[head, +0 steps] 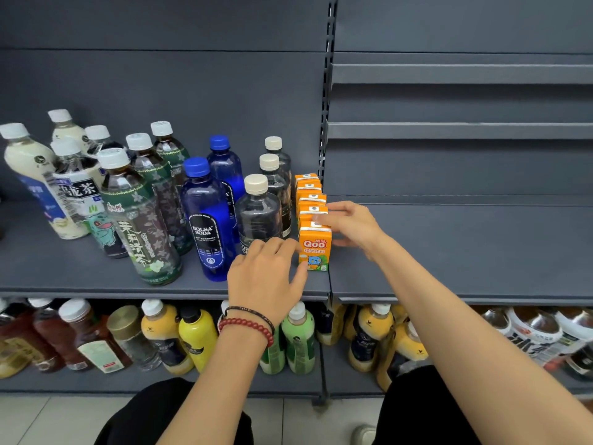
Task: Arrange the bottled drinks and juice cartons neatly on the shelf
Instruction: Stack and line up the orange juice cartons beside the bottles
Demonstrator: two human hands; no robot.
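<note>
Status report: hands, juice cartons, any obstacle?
Right hand grips front carton; left hand thumb touches its side. Orange cartons in one row. Clear bottle close beside.

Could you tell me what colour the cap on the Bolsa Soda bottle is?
The cap is blue, shown in the head view.

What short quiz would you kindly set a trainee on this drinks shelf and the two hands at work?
1. True or false: the two blue bottles stand left of the row of orange juice cartons.
2. Which thing do both the left hand and the right hand touch? A) a blue bottle B) the front juice carton C) a milk tea bottle
3. Fill in: the red bead bracelet sits on the ____ wrist.
Key: 1 true; 2 B; 3 left.
</note>
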